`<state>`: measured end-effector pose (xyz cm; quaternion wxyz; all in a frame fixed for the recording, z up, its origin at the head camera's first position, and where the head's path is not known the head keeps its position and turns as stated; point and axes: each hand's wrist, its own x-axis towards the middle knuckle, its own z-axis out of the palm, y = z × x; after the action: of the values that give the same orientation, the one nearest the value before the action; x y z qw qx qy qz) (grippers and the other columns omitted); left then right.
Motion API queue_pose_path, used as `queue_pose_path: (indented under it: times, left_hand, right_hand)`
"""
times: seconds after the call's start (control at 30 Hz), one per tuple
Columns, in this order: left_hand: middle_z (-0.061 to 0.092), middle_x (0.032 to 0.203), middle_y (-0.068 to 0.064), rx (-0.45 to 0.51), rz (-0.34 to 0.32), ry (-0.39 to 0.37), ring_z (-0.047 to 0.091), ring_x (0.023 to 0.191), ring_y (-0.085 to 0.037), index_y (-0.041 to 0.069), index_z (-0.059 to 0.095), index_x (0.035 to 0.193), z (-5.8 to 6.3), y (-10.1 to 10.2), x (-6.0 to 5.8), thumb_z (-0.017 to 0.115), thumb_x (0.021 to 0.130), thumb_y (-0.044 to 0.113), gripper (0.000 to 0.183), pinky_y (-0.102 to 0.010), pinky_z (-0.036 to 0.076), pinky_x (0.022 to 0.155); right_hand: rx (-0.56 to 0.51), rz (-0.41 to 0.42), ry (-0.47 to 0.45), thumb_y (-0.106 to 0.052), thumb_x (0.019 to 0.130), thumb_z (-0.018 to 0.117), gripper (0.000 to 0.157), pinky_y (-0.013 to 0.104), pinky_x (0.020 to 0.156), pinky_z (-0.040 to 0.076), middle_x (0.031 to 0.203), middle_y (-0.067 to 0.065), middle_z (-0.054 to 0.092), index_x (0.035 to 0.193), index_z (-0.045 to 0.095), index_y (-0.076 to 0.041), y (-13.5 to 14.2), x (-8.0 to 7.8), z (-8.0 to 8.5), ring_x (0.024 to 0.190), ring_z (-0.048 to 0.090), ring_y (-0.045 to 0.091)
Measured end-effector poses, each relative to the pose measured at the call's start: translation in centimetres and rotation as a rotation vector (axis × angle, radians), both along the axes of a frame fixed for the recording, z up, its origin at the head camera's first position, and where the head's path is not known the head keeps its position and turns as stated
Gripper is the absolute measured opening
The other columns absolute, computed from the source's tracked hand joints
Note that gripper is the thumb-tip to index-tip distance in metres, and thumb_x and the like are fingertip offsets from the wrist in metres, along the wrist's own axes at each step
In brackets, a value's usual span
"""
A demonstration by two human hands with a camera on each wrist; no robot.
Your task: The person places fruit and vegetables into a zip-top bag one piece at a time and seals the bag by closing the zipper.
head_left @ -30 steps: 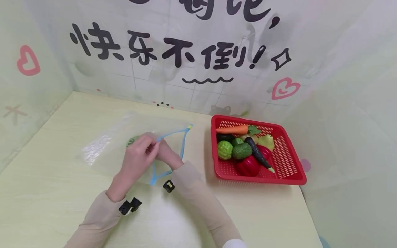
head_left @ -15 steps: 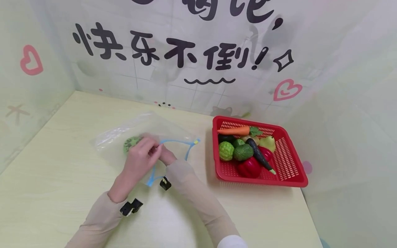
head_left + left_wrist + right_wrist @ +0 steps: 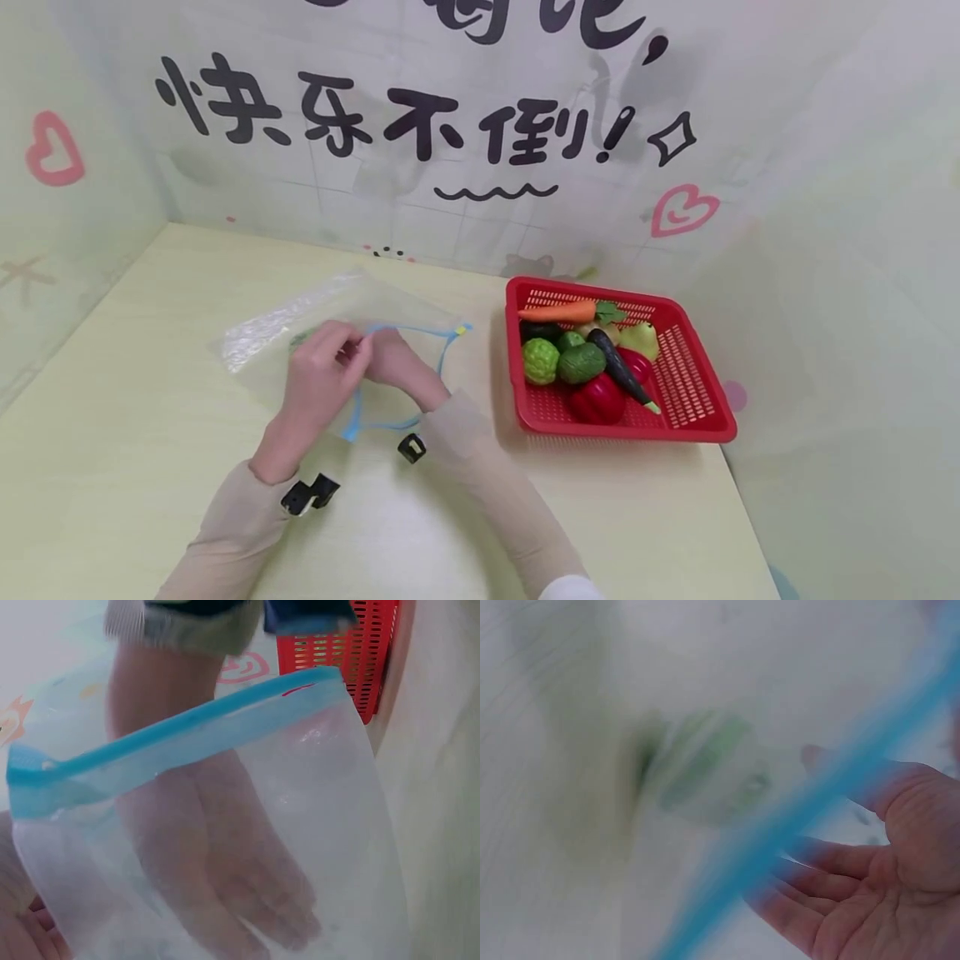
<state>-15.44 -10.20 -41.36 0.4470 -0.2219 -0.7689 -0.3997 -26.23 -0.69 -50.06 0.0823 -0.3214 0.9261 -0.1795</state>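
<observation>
My left hand [image 3: 322,367] pinches the upper rim of a clear zip bag [image 3: 270,333] with a blue strip along its mouth. In the left wrist view, part of that hand [image 3: 26,922] shows at the bag's side edge. My right hand [image 3: 393,358] reaches through the mouth into the bag. Its fingers show through the plastic [image 3: 247,892], extended and holding nothing. Farther inside lies a rounded green thing [image 3: 709,769] with darker patches, blurred by the plastic. The head view shows only a bit of this green thing [image 3: 302,337] behind my left hand.
A red plastic basket [image 3: 517,392] stands to the right. It holds a carrot [image 3: 558,312], an eggplant [image 3: 622,368], a red bell pepper [image 3: 597,400], a pear [image 3: 640,340] and several green vegetables. Printed cloth walls enclose the pale tabletop [image 3: 150,400] at the back and sides.
My right hand went a little deeper into the bag, then drew back toward its mouth. The green thing showed more half a second ago. My left hand keeps its pinch on the rim.
</observation>
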Motion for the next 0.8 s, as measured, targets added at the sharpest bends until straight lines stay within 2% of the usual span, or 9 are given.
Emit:
queue_pose_path:
  times: [0.03, 0.07, 0.13, 0.17, 0.3, 0.4, 0.6, 0.7, 0.8]
  left_hand:
    - [0.057, 0.065, -0.012, 0.007, -0.002, -0.005, 0.056, 0.053, -0.021, -0.002, 0.057, 0.07, 0.0, 0.0, -0.1, 0.058, 0.076, -0.002, 0.007, -0.028, 0.049, 0.045]
    - [0.058, 0.066, -0.012, 0.005, 0.0, -0.012, 0.056, 0.053, -0.022, -0.003, 0.057, 0.07, 0.1, -0.1, -0.1, 0.058, 0.077, -0.003, 0.006, -0.027, 0.049, 0.046]
    - [0.058, 0.066, -0.012, 0.012, -0.002, -0.025, 0.057, 0.054, -0.022, -0.003, 0.058, 0.071, 0.1, -0.3, -0.2, 0.06, 0.076, -0.005, 0.006, -0.023, 0.049, 0.047]
    - [0.058, 0.066, -0.012, 0.013, 0.001, -0.034, 0.057, 0.054, -0.022, -0.003, 0.058, 0.071, 0.1, -0.3, -0.2, 0.061, 0.076, -0.005, 0.006, -0.021, 0.049, 0.048]
    - [0.057, 0.065, -0.011, 0.031, 0.005, -0.051, 0.057, 0.053, -0.022, -0.003, 0.057, 0.07, 0.1, -0.3, -0.4, 0.062, 0.076, -0.006, 0.009, -0.011, 0.045, 0.052]
    - [0.056, 0.063, -0.011, 0.049, 0.004, -0.043, 0.057, 0.052, -0.023, -0.002, 0.057, 0.069, 0.1, -0.3, -0.5, 0.062, 0.075, -0.005, 0.009, -0.007, 0.042, 0.054]
    - [0.056, 0.063, -0.011, 0.058, -0.006, -0.035, 0.057, 0.052, -0.023, -0.003, 0.057, 0.068, -0.1, -0.3, -0.7, 0.062, 0.076, -0.005, 0.009, -0.004, 0.04, 0.055]
    - [0.056, 0.063, -0.011, 0.061, -0.011, -0.033, 0.056, 0.052, -0.023, -0.003, 0.057, 0.068, -0.1, -0.3, -0.7, 0.062, 0.076, -0.005, 0.009, -0.004, 0.04, 0.055]
    - [0.056, 0.063, -0.011, 0.062, -0.014, -0.032, 0.057, 0.052, -0.023, -0.003, 0.057, 0.068, -0.1, -0.2, -0.7, 0.061, 0.076, -0.005, 0.009, -0.004, 0.04, 0.056]
  right_hand:
    - [-0.015, -0.003, -0.039, -0.025, 0.093, 0.055, 0.017, 0.013, 0.072, 0.044, 0.078, -0.002, 0.062, 0.084, 0.063, -0.013, 0.9, 2.1, 3.6, 0.075, 0.059, 0.009]
    - [-0.06, 0.004, -0.071, -0.021, 0.092, 0.057, 0.013, 0.012, 0.074, 0.044, 0.087, 0.0, 0.065, 0.091, 0.064, -0.01, 1.9, 3.9, 6.1, 0.081, 0.061, 0.011]
    - [-0.169, -0.011, -0.159, -0.018, 0.089, 0.064, 0.025, 0.014, 0.081, 0.046, 0.105, 0.007, 0.066, 0.108, 0.063, -0.003, 3.6, 6.5, 9.4, 0.095, 0.062, 0.015]
    - [-0.216, -0.015, -0.19, -0.016, 0.087, 0.066, 0.03, 0.013, 0.082, 0.046, 0.109, 0.008, 0.065, 0.113, 0.061, -0.002, 4.5, 7.3, 10.0, 0.098, 0.062, 0.016]
    - [-0.358, 0.001, -0.186, -0.011, 0.085, 0.068, 0.026, 0.015, 0.076, 0.049, 0.097, 0.008, 0.068, 0.107, 0.063, 0.001, 7.9, 9.2, 11.0, 0.086, 0.064, 0.011]
    - [-0.498, -0.062, -0.148, -0.008, 0.084, 0.069, 0.022, 0.018, 0.074, 0.052, 0.093, 0.01, 0.068, 0.103, 0.064, 0.001, 10.4, 10.1, 11.3, 0.082, 0.065, 0.013]
    - [-0.729, -0.365, 0.019, -0.007, 0.082, 0.071, 0.024, 0.027, 0.072, 0.055, 0.096, 0.014, 0.068, 0.105, 0.065, -0.001, 16.0, 10.2, 11.3, 0.085, 0.065, 0.021]
    - [-0.745, -0.508, 0.108, -0.01, 0.082, 0.072, 0.028, 0.033, 0.075, 0.056, 0.1, 0.013, 0.067, 0.108, 0.064, -0.002, 18.6, 9.8, 10.8, 0.088, 0.064, 0.023]
    - [-0.68, -0.632, 0.206, -0.011, 0.08, 0.074, 0.035, 0.039, 0.079, 0.055, 0.105, 0.014, 0.065, 0.112, 0.062, -0.002, 20.9, 9.4, 10.1, 0.093, 0.062, 0.026]
